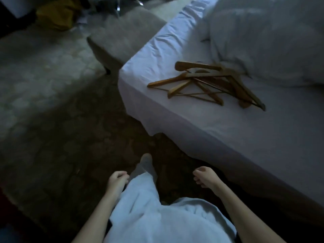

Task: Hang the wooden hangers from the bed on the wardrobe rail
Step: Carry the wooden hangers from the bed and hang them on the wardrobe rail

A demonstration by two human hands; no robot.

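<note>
Both the left hand (117, 179) and right hand (204, 177) hang loosely curled and empty, and the tangled hangers (208, 85) on the bed (192, 130) may snag together when lifted.

view: single head camera, wide-angle, no second view to overlap
facing: forward and steeply down, over the wearer's own torso and legs
near field: left hand (117, 179) and right hand (205, 177) low in frame, close to lens
far field: bed (228, 134) corner at right, carpet (43, 88) left
image: dim, edges blurred
</note>
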